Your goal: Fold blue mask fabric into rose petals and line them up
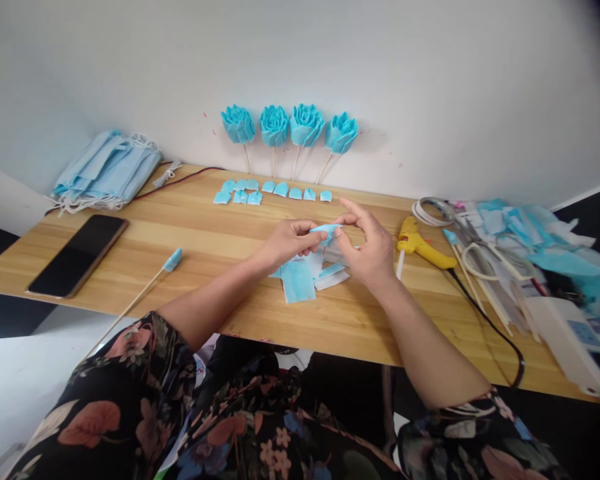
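My left hand (291, 241) and my right hand (367, 247) meet over the middle of the wooden table (220, 230). Both pinch one small blue piece of mask fabric (326, 230) between thumb and fingers. Under the hands lies a loose pile of cut blue and white fabric pieces (300, 280). Beyond them, several small folded blue petals (273, 191) lie in rows. Further back, several finished blue fabric roses on sticks (290, 127) lean against the wall.
A stack of blue face masks (105, 170) sits at the far left, a dark phone (77, 255) in front of it. A stick with a blue tip (150, 283) lies left of my arm. At right are a yellow glue gun (423, 245), scissors and fabric scraps (520, 243).
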A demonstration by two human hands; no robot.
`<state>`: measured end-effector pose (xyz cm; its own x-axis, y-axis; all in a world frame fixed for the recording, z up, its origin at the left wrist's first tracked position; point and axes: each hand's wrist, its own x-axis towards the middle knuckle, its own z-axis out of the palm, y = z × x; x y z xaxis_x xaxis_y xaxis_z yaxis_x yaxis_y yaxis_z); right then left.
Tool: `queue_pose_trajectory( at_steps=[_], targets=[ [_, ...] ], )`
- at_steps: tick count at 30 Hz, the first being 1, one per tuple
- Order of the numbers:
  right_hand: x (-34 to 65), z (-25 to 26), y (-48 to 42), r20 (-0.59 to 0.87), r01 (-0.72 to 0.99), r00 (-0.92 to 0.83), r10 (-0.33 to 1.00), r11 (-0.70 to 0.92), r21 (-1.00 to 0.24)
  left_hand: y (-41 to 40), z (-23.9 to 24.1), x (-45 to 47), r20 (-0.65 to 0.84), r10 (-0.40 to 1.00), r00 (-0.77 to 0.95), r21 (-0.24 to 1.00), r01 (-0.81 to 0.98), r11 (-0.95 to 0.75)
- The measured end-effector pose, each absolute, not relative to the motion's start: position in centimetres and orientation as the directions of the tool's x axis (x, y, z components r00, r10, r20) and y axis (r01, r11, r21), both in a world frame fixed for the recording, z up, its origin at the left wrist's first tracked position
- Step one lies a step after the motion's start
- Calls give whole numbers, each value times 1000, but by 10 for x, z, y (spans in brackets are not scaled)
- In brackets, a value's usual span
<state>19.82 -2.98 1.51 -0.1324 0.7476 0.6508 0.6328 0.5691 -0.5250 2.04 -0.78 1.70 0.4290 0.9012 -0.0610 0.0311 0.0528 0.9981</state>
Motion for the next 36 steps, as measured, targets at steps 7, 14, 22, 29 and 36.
queue_pose_trajectory(
  at_steps=[7,14,22,29,36],
  targets=[
    [198,15,-30,647,633,-156,747,578,-515,-5,15,20,-82,907,412,997,35,74],
    [198,15,-31,684,629,-216,697,635,-448,-5,13,19,-89,911,403,994,-25,108],
    [199,16,-31,676,667,-234,699,621,-411,-2,9,19,-112,900,421,986,-66,153],
    [200,17,-30,686,672,-232,690,624,-400,-1,6,19,-83,879,470,980,-120,157],
    [200,18,-31,686,669,-237,688,627,-398,0,4,19,-68,881,468,986,-100,129]
  ],
)
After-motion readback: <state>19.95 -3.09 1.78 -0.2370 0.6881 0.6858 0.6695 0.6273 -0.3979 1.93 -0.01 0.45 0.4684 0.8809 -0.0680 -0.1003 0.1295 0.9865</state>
